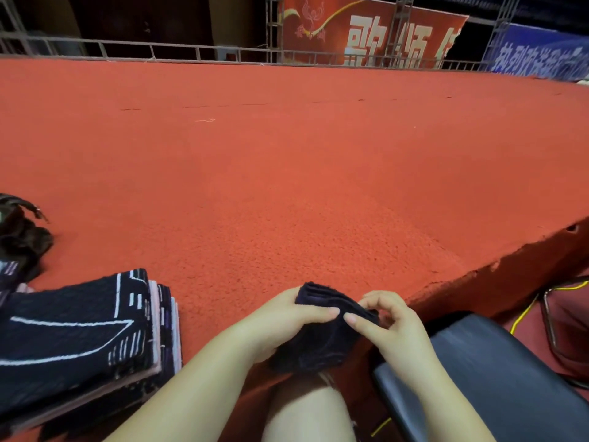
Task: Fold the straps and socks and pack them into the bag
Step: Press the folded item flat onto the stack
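Dark sock held mid-fold at the edge of the red platform

Your left hand grips the dark sock with thumb over its top, and your right hand pinches its right edge between thumb and forefinger, both just off the carpeted platform edge and above your knee. The sock is soft, ribbed knit, already doubled into a thick wad, so I judge it could spring open if either pinch loosens, or drop between platform and chair. The folded stack on your left is flat, black with white line patterns and pink edges; a careless elbow could skew it. The dark crumpled thing at far left may be the bag, though I cannot tell
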